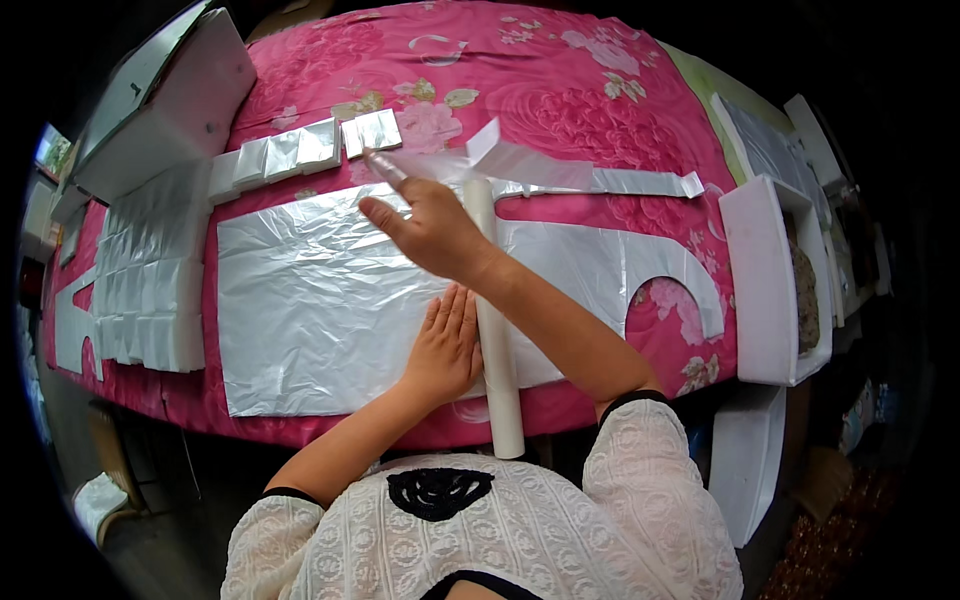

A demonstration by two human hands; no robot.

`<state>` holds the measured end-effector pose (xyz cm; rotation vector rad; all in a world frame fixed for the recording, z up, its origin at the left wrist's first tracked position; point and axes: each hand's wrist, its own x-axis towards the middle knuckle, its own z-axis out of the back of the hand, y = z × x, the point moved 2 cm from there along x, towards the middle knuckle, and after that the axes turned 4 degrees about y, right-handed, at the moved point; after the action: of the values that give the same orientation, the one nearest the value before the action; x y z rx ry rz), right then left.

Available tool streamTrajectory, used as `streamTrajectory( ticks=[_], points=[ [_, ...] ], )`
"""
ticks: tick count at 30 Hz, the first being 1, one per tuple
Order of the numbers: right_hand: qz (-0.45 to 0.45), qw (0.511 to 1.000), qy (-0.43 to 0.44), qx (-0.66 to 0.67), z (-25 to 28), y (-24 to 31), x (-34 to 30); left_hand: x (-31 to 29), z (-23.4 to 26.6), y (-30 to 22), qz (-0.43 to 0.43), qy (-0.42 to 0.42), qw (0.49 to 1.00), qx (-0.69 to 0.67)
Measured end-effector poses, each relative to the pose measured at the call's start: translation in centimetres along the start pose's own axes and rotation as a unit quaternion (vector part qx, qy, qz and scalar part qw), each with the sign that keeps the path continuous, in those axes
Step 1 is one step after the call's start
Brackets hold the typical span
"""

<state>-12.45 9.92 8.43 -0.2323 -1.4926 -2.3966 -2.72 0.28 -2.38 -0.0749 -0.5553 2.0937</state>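
Observation:
A silvery-white plastic T-shirt bag [300, 310] lies flat and creased before me, its cut-out handle end to the right. Across it stands a long white roll or tube [492, 330], its near end past the table edge. My left hand [447, 345] rests flat on the bag, fingers together and straight, against the roll's left side. Over the bag's far edge, my right hand [430, 225] is raised with thumb and fingers apart; its fingertips are smeared by motion. Beside those fingers, a sheet of translucent film [530, 165] sticks up; whether they touch it is unclear.
Several folded plastic bundles [300, 148] form a row at the far left, near larger stacks [150, 270]. A white foam box [165, 115] stands behind them. Another foam box [755, 280] is at the right edge. A pink floral cloth [600, 90] covers the table.

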Motion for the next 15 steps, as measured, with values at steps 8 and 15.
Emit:
streamTrajectory(
  ticks=[8,15],
  points=[
    [-0.014,0.944,0.285,-0.165,-21.1,0.5,2.6,0.5,-2.6,1.0,-0.019,-0.059,0.994,0.090],
    [0.020,0.937,0.287,-0.197,-18.2,-1.5,1.6,-4.9,2.2,2.5,-0.029,-0.016,0.998,-0.051]
  ],
)
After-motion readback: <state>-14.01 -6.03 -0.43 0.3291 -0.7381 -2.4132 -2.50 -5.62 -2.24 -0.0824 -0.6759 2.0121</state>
